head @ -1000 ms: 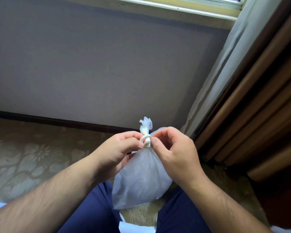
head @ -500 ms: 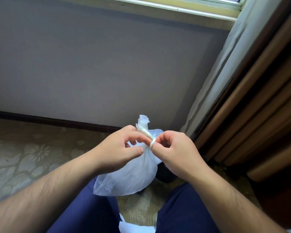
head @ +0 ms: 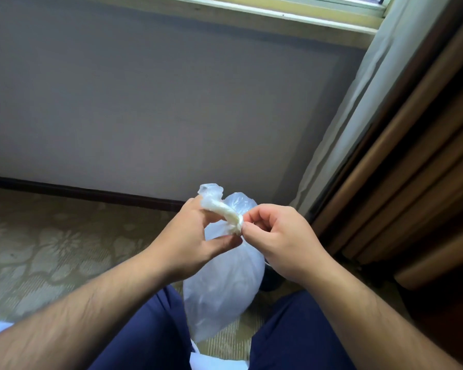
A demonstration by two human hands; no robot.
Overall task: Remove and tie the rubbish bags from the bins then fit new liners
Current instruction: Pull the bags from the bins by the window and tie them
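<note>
One view only — the head camera, worn above the lap, faces forward and down. The left hand (head: 195,244) and right hand (head: 281,244) sit near the lens, just below frame centre, the rubbish bag (head: 225,287) between them. Beyond the hands: floor (head: 51,249), then wall (head: 171,116). Right of the right hand — a curtain (head: 356,116).

The translucent white thin-plastic rubbish bag (head: 225,284) hangs bulging and roughly upright between the person's 2 knees. Its neck is twisted into a tight cord slanting up to the left, held over the left hand's (head: 190,241) fingers, pinched at its lower end by the right hand (head: 275,239), with a ruffled tuft on top.
</note>
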